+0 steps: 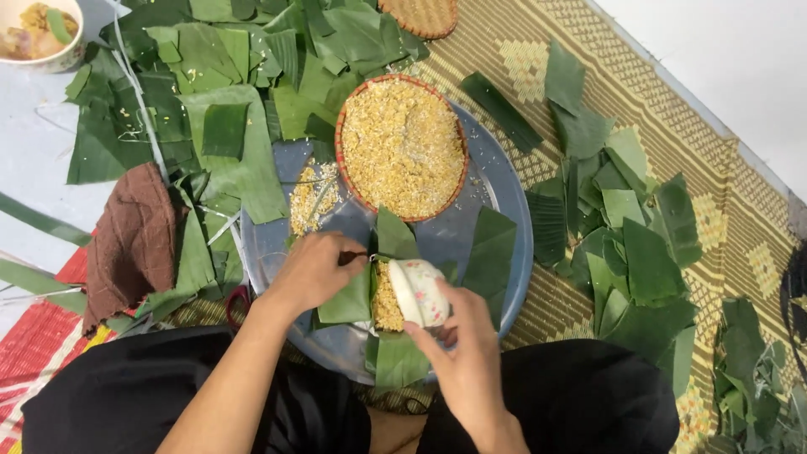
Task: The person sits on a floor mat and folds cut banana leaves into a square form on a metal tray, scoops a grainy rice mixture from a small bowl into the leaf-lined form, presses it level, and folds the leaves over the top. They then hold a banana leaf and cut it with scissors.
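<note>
Right hand (pixel 466 353) tips glazed cup (pixel 418 292); left hand (pixel 313 271) pinches smooth folded leaf (pixel 349 300).

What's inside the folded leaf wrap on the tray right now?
Yellow grain mix fills the leaf wrap; the right hand tips a small cup over it. Anything beneath the grain is covered.

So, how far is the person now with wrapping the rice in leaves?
Done: leaves are folded into a green leaf mould on the metal tray, and yellow rice already lies inside. In hand: the left hand steadies the mould while the right hand tips a small cup of rice into it. Left: the mould is still open on top, the rice basket remains full, and no finished parcel is visible.
</note>
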